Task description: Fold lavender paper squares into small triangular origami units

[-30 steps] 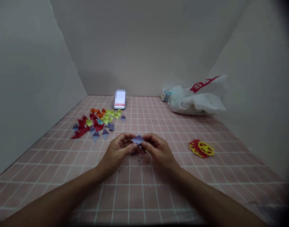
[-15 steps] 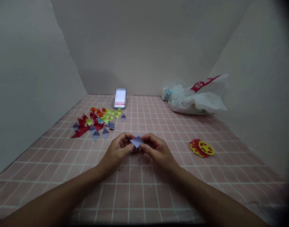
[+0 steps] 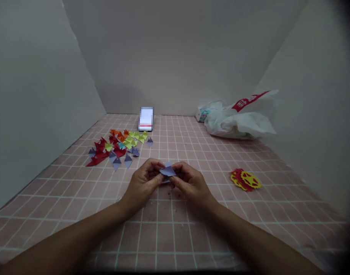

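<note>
A small folded piece of light purple paper (image 3: 168,170) is held up between both hands over the middle of the table. My left hand (image 3: 146,179) pinches its left side between thumb and fingers. On the other side my right hand (image 3: 189,181) grips the paper's right edge the same way. A second layer of purple paper shows just below, between the thumbs; the fingers hide much of the fold. Folded paper pieces (image 3: 117,152) in red, orange, yellow, blue and purple lie in a cluster beyond my left hand.
A table with a pink checked cloth (image 3: 175,236) spreads before me, with small dark specks near the hands. Red and yellow star-centred discs (image 3: 245,180) lie at right. A lit phone (image 3: 146,118) leans at the back, left of a white plastic bag (image 3: 240,122) and a box (image 3: 201,114).
The purple paper has tilted and its front flap now bends down to the right, with a lower layer showing. Both hands keep their pinch, almost in place.
</note>
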`<control>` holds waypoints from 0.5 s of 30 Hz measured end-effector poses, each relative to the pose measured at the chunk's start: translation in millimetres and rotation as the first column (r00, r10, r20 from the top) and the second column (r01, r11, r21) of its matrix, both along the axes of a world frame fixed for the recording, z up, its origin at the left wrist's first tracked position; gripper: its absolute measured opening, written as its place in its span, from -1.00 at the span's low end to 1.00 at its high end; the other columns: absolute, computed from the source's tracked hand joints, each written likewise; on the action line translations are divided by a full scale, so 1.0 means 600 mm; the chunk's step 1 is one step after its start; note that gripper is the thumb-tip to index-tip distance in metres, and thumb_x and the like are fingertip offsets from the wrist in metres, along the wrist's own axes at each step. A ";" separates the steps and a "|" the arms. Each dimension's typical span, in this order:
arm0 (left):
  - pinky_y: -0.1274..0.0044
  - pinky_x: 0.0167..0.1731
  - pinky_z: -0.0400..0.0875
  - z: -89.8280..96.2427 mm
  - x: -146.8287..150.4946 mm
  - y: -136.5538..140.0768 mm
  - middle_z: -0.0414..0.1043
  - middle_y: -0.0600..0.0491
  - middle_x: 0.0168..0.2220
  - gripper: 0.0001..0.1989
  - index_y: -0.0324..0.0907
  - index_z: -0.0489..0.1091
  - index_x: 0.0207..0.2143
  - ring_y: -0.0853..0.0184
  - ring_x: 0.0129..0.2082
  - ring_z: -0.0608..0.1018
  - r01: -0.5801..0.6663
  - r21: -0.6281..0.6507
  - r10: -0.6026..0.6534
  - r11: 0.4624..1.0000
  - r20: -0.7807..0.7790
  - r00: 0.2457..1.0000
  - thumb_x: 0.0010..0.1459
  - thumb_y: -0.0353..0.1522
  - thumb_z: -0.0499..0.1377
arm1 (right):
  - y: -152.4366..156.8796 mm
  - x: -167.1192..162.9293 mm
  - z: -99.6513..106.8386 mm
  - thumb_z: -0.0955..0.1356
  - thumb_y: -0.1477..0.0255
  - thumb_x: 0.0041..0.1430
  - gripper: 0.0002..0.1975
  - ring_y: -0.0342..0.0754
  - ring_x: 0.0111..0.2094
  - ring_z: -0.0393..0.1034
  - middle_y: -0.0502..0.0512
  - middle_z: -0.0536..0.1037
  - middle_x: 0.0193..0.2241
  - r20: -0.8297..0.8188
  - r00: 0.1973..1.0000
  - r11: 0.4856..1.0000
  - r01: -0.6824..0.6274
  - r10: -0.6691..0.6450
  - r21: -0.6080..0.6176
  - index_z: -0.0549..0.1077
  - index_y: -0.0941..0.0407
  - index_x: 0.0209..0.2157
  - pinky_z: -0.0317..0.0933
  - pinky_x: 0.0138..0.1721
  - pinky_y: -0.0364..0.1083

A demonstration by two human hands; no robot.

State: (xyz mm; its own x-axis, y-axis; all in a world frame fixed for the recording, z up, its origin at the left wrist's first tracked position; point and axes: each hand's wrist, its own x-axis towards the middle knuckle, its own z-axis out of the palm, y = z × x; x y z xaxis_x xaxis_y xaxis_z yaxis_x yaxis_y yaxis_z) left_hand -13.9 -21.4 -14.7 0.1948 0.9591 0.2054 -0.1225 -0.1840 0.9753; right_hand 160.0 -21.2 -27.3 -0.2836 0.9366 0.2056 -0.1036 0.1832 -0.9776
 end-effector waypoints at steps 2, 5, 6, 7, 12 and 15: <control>0.58 -0.30 0.49 0.001 0.000 0.000 0.47 0.10 -0.37 -0.89 -0.19 0.41 -0.29 0.41 -0.34 0.54 -0.001 0.003 0.001 1.000 -0.033 0.999 0.08 -0.43 0.25 | 0.001 0.000 -0.001 0.43 0.45 0.14 -0.88 -0.15 -0.39 0.41 0.00 0.50 -0.35 -0.028 1.000 1.000 0.011 -0.011 0.003 0.48 0.08 -0.24 0.33 -0.38 -0.14; 0.56 -0.34 0.52 0.003 0.000 -0.001 0.47 0.10 -0.40 -0.92 -0.20 0.41 -0.34 0.40 -0.38 0.55 -0.001 -0.031 -0.001 1.000 -0.063 0.998 0.08 -0.41 0.25 | 0.001 -0.001 0.001 0.45 0.43 0.12 -0.89 -0.17 -0.44 0.40 -0.02 0.50 -0.38 -0.070 0.997 1.000 0.024 -0.024 -0.013 0.47 0.09 -0.29 0.33 -0.40 -0.15; 0.56 -0.34 0.52 0.003 0.000 -0.001 0.48 0.10 -0.40 -0.92 -0.20 0.42 -0.34 0.40 -0.38 0.55 -0.004 -0.039 0.002 0.999 -0.064 0.998 0.07 -0.40 0.26 | 0.001 -0.001 0.002 0.46 0.43 0.12 -0.89 -0.17 -0.45 0.40 -0.02 0.50 -0.40 -0.080 0.996 0.999 0.026 -0.028 -0.025 0.47 0.09 -0.31 0.33 -0.41 -0.15; 0.56 -0.35 0.53 0.004 0.000 -0.001 0.48 0.10 -0.41 -0.91 -0.20 0.42 -0.35 0.40 -0.39 0.56 -0.011 -0.045 0.008 0.999 -0.064 0.998 0.07 -0.40 0.27 | 0.001 -0.001 0.003 0.47 0.42 0.11 -0.88 -0.18 -0.46 0.40 -0.03 0.50 -0.41 -0.087 0.996 0.999 0.027 -0.030 -0.037 0.47 0.09 -0.32 0.33 -0.42 -0.15; 0.56 -0.36 0.54 0.003 0.000 -0.002 0.50 0.09 -0.42 -0.91 -0.21 0.44 -0.38 0.39 -0.40 0.57 -0.052 -0.042 0.048 0.998 -0.078 0.996 0.05 -0.39 0.28 | 0.001 -0.003 0.003 0.49 0.39 0.10 -0.84 -0.19 -0.52 0.40 -0.06 0.50 -0.48 -0.123 0.991 0.996 0.039 -0.049 -0.083 0.45 0.10 -0.37 0.30 -0.46 -0.16; 0.56 -0.38 0.54 0.004 0.000 -0.003 0.50 0.10 -0.45 -0.91 -0.21 0.43 -0.41 0.39 -0.42 0.57 -0.066 -0.032 0.063 0.997 -0.092 0.994 0.07 -0.38 0.28 | 0.001 -0.003 0.002 0.48 0.37 0.10 -0.84 -0.18 -0.54 0.40 -0.07 0.50 -0.52 -0.142 0.989 0.995 0.035 -0.048 -0.091 0.45 0.10 -0.38 0.29 -0.47 -0.15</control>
State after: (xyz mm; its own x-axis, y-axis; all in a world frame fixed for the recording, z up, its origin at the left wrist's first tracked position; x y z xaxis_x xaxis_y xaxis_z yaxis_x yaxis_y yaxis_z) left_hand -13.9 -23.4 -12.3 0.1486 0.9766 0.1557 -0.0221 -0.1542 0.9878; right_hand 158.1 -20.5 -26.2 -0.2175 0.9632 0.1582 -0.2387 0.1047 -0.9654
